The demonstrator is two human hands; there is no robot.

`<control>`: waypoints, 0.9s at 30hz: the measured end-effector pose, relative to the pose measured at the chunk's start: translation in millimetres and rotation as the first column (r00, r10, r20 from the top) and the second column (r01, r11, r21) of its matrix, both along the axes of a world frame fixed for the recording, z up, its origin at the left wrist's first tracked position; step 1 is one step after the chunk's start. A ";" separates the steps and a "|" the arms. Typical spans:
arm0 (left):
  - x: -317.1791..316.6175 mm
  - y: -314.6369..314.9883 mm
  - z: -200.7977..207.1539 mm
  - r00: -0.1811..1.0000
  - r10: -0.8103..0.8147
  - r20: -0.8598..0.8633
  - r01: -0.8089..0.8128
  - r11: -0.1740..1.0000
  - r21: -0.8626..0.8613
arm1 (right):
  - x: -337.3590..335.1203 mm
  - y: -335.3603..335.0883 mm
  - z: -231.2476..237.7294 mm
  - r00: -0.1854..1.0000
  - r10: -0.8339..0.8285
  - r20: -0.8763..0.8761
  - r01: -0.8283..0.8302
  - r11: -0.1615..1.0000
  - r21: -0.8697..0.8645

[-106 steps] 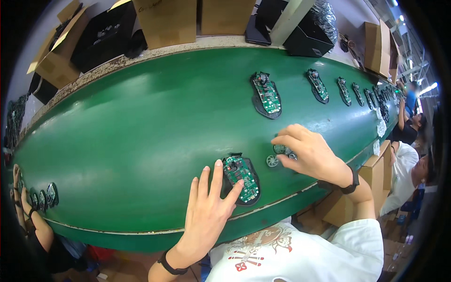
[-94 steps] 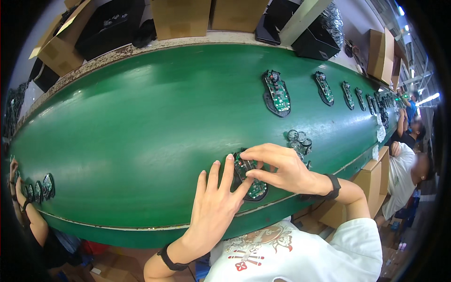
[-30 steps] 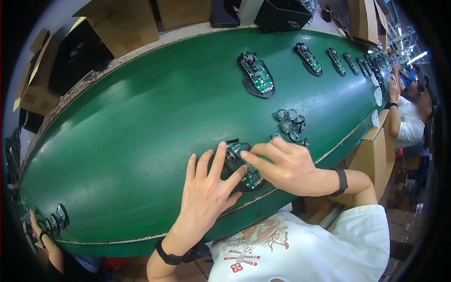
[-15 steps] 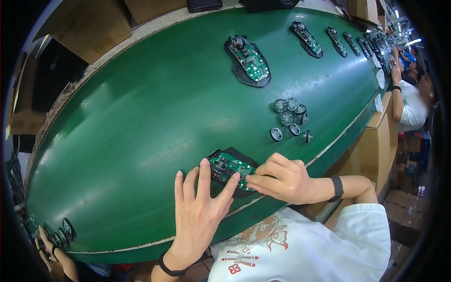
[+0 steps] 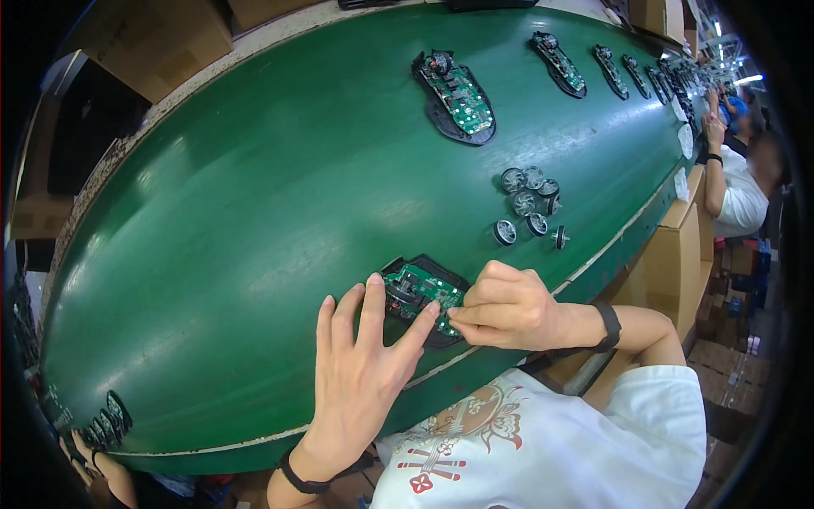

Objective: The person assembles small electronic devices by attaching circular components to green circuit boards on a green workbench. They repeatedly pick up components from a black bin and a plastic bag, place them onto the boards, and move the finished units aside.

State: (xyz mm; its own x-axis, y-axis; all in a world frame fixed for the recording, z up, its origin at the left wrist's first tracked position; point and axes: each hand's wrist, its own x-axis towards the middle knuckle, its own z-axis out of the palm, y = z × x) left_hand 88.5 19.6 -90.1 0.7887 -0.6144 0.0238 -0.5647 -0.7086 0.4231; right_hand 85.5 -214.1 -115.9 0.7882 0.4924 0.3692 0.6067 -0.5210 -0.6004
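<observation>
we are spreading the fingers of our left hand point(image 5: 360, 371) apart, and its thumb is pressing on a green circuit board point(image 5: 437, 284) that is lying in a black shell point(image 5: 443, 266) near the close edge of the green table point(image 5: 254, 246). its index fingertip is reaching the shell's left end, where a dark round part point(image 5: 402, 292) is sitting. we are curling our right hand point(image 5: 510, 310), bringing thumb and index fingertips together at the board's right side; we are not able to tell whether they are gripping anything. beyond that hand, small spoked wheels point(image 5: 524, 203) are lying in a loose cluster. farther off, a similar board-and-shell unit point(image 5: 465, 103) is resting, and more units point(image 5: 610, 73) are trailing away toward the right.
</observation>
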 end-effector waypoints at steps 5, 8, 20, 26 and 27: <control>1.5 -2.6 -2.3 1.000 -0.009 -0.005 0.009 1.000 0.002 | 3.9 -2.9 -0.5 1.000 0.013 0.002 -0.013 1.000 -0.009; 3.1 -2.1 -6.0 0.999 -0.021 0.024 0.021 1.000 0.014 | 2.2 -4.1 1.5 1.000 0.002 0.001 -0.002 0.998 -0.068; 4.4 0.8 -14.2 0.998 -0.029 0.055 0.027 0.998 0.049 | -5.7 -11.9 -3.3 0.990 -0.134 -0.046 0.132 0.990 -0.040; 5.2 0.2 -14.0 0.999 -0.031 0.015 0.031 0.999 0.017 | -4.5 -13.4 -1.2 0.995 -0.098 -0.033 0.096 0.993 -0.069; 5.2 0.0 -13.5 0.999 -0.031 0.015 0.031 0.999 0.017 | -4.7 -13.3 -0.4 0.996 -0.088 -0.034 0.085 0.993 -0.078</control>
State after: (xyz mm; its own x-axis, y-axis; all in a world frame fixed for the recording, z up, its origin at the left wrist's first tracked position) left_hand 93.7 19.6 -103.6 0.7689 -0.6389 0.0248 -0.5927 -0.6977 0.4023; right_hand 80.8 -227.4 -116.4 0.8417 0.4472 0.3025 0.5350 -0.6156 -0.5786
